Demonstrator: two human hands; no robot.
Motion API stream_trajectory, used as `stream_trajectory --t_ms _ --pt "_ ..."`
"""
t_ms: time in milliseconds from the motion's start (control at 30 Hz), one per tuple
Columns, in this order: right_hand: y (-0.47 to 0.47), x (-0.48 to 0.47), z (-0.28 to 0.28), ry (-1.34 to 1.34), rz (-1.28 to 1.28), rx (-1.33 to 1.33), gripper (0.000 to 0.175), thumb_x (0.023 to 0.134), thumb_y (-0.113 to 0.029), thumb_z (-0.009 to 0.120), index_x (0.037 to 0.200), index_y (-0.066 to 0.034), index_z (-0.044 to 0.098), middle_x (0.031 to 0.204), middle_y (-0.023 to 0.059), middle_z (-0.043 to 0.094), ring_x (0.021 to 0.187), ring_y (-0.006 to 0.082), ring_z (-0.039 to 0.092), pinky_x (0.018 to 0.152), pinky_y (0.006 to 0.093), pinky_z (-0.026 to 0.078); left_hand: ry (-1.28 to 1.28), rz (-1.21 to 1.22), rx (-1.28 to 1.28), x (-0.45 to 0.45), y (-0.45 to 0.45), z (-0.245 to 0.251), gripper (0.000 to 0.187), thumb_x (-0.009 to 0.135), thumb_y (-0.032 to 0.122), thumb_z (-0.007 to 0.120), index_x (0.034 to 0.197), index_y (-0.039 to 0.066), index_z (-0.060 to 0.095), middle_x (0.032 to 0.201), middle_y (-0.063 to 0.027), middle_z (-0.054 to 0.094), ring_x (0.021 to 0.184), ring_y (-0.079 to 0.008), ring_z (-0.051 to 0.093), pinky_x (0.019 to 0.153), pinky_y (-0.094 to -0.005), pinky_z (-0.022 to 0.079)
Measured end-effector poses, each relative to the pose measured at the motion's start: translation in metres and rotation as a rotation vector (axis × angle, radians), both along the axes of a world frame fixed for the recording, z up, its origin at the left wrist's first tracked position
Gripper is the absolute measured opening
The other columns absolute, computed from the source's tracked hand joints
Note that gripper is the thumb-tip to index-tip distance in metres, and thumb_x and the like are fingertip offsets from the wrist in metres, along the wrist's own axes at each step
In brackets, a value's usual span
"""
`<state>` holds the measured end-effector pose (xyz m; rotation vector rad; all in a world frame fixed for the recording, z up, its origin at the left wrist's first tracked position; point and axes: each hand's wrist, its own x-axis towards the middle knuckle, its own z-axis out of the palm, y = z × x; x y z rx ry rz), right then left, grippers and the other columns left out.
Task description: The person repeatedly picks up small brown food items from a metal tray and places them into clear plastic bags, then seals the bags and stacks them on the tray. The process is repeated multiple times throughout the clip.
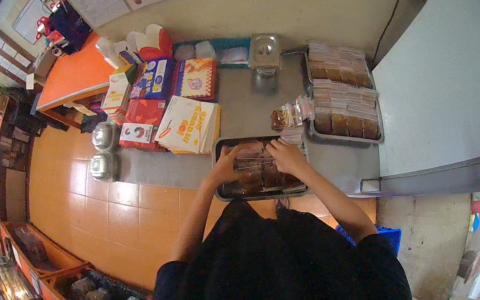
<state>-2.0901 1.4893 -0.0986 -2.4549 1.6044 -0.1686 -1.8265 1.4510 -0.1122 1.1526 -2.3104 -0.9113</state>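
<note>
In front of me a dark metal tray (216,153) holds rows of small clear plastic packets (252,184) with brown contents. My left hand (226,165) reaches over the tray's left side, thumb and fingers spread around the packets; no packet shows clearly in its grasp. At the tray's upper right, my right hand (286,154) has its fingertips bent down onto the packet tops. Whether it pinches one is too small to tell. Just beyond that hand lie loose packets (287,115), some with brown contents.
Two more trays, a far one (338,65) and a near one (344,116), hold similar packets at right. A lidded steel container (263,51) stands near the wall. Flat printed cartons (185,124) are stacked at left, by foil-like round containers (102,166). A white panel (440,87) borders the steel table.
</note>
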Motion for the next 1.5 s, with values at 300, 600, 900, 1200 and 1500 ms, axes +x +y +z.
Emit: stream_trajectory --t_ms 300,600,900,1200,1500 --pt "0.020 -0.001 0.006 0.054 0.078 -0.125 0.044 0.072 -0.011 0.071 0.114 -0.0055 0.061 0.113 0.0090 0.062 0.114 0.0269 0.060 0.085 0.0416 0.056 0.279 0.209 0.070 -0.015 0.020 -0.012 0.064 0.066 0.005 0.084 0.126 0.008 0.061 0.112 -0.0150 0.067 0.091 -0.0353 0.067 0.076 -0.0393 0.055" --pt "0.051 -0.059 0.090 -0.255 -0.156 -0.495 0.011 0.081 -0.013 0.067 0.093 -0.0107 0.066 0.097 0.0022 0.067 0.089 0.0279 0.067 0.075 0.0407 0.056 0.160 0.305 -0.115 -0.032 0.033 -0.007 0.036 0.070 -0.001 0.077 0.105 0.004 0.069 0.097 -0.0177 0.067 0.090 -0.0401 0.066 0.076 -0.0446 0.055" --pt "0.102 -0.203 0.063 -0.062 -0.370 -0.125 0.022 0.085 -0.020 0.068 0.106 -0.0111 0.069 0.108 0.0099 0.068 0.102 0.0329 0.066 0.086 0.0448 0.054 0.118 0.282 -0.247 -0.046 0.036 0.013 0.026 0.072 -0.004 0.067 0.098 0.001 0.068 0.096 -0.0204 0.066 0.089 -0.0429 0.064 0.076 -0.0477 0.054" --pt "0.116 -0.239 -0.003 -0.056 -0.607 -0.216 0.043 0.086 -0.020 0.072 0.128 -0.0150 0.061 0.127 0.0109 0.058 0.118 0.0343 0.057 0.098 0.0460 0.049 0.102 0.172 -0.160 -0.110 0.036 0.118 0.012 0.072 -0.001 0.066 0.084 -0.001 0.070 0.087 -0.0231 0.067 0.081 -0.0441 0.065 0.073 -0.0479 0.053" --pt "0.140 -0.219 0.034 -0.233 -0.725 -0.307 0.052 0.085 -0.010 0.070 0.135 -0.0137 0.057 0.128 0.0158 0.055 0.121 0.0376 0.052 0.105 0.0461 0.043 0.204 0.015 -0.011 -0.255 0.042 0.060 0.012 0.072 0.005 0.074 0.082 0.000 0.071 0.080 -0.0233 0.068 0.081 -0.0413 0.067 0.073 -0.0462 0.052"
